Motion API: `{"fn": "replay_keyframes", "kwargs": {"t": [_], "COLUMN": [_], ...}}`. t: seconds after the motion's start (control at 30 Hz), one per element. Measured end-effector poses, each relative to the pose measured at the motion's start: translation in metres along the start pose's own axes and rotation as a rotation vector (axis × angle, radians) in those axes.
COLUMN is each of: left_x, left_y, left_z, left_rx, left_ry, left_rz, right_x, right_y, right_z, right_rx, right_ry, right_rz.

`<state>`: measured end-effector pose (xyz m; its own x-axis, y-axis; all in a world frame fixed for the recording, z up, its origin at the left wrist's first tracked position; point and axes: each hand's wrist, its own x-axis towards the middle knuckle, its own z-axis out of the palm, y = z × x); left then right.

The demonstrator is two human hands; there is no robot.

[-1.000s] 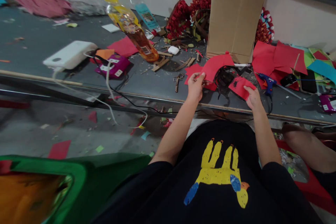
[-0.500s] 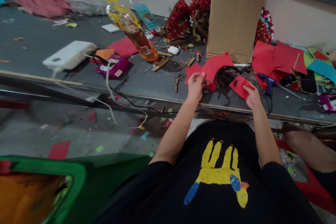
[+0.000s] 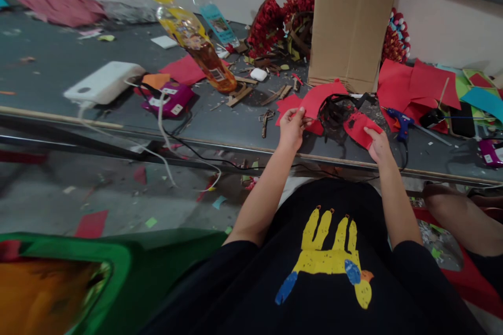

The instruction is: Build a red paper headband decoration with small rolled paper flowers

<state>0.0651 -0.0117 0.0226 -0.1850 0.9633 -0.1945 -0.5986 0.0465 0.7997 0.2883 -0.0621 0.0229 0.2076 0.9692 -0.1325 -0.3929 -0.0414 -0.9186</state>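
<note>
My left hand (image 3: pixel 292 130) pinches the lower left end of a curved red sheet (image 3: pixel 323 98), thumb on top. Between thumb and fingers, my right hand (image 3: pixel 379 144) grips a smaller red piece (image 3: pixel 358 128) with dark specks at its upper left end. Both look like paper or felt. A dark, tangled clump (image 3: pixel 334 114) lies between the two red pieces; whether it is joined to them I cannot tell. More red paper (image 3: pixel 288 107) shows behind my left fingers. Right of my right hand, a blue glue gun (image 3: pixel 401 121) rests on the table.
A cardboard box (image 3: pixel 353 21) stands behind my hands. Left are a tilted yellow-capped bottle (image 3: pixel 196 42), a blue-capped bottle (image 3: pixel 216 18), a white power bank (image 3: pixel 105 81) and cables. Red sheets (image 3: pixel 416 86) lie right. A green bin (image 3: pixel 121 267) stands below left; someone's leg (image 3: pixel 456 214) is at right.
The smaller red piece in my right hand has turned slightly, and its near end looks more rounded. My left hand stays almost still, keeping its hold on the curved red sheet.
</note>
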Motion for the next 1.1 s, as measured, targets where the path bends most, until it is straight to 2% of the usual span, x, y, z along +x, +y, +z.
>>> {"fn": "replay_keyframes", "kwargs": {"t": [0.23, 0.63, 1.1], "left_x": [0.005, 0.011, 0.012], "left_y": [0.001, -0.001, 0.001], "left_z": [-0.003, -0.013, -0.011], "left_rx": [-0.041, -0.112, -0.113], "left_ry": [0.022, -0.025, 0.008], "left_rz": [-0.048, -0.076, -0.089], "right_x": [0.000, 0.001, 0.001], "right_y": [0.002, 0.003, 0.003], "right_z": [0.000, -0.002, -0.002], "right_rx": [-0.004, -0.003, 0.007], "right_ry": [0.005, 0.034, 0.024], "right_rz": [-0.015, -0.016, -0.022]}}
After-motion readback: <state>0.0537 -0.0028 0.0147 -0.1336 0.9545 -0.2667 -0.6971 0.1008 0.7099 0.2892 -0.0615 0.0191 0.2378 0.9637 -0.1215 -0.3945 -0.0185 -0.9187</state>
